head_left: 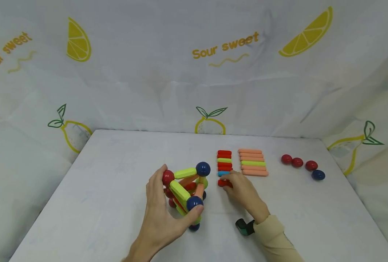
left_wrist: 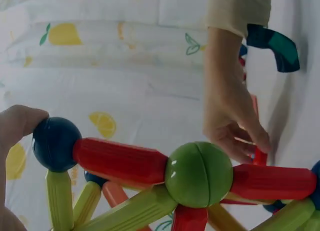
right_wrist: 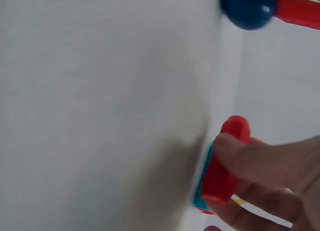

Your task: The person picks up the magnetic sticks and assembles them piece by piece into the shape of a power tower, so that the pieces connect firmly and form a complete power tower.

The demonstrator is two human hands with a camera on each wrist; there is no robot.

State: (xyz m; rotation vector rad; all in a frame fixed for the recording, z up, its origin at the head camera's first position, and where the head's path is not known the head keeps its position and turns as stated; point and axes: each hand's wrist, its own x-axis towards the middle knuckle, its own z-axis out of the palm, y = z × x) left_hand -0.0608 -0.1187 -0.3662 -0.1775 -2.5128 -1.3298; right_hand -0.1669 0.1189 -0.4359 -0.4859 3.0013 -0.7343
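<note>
My left hand [head_left: 158,218] grips a construction of magnetic sticks and balls [head_left: 180,192], with its thumb at a blue ball and fingers by a red ball. The build joins yellow-green, red and orange sticks with red, blue and green balls. In the left wrist view a green ball [left_wrist: 200,174] sits between two red sticks. To the right of it, my right hand [head_left: 244,191] pinches a short red stick [head_left: 224,183] between thumb and fingers. The right wrist view shows this red stick [right_wrist: 220,173] up close, partly covering a blue stick [right_wrist: 203,183].
Beyond the right hand lies a column of short red, yellow-green and blue sticks [head_left: 225,160]. Longer orange sticks [head_left: 252,167], with one yellow-green among them, lie beside it. Farther right are several red balls [head_left: 297,162] and one blue ball [head_left: 318,175] on the white table [head_left: 92,189].
</note>
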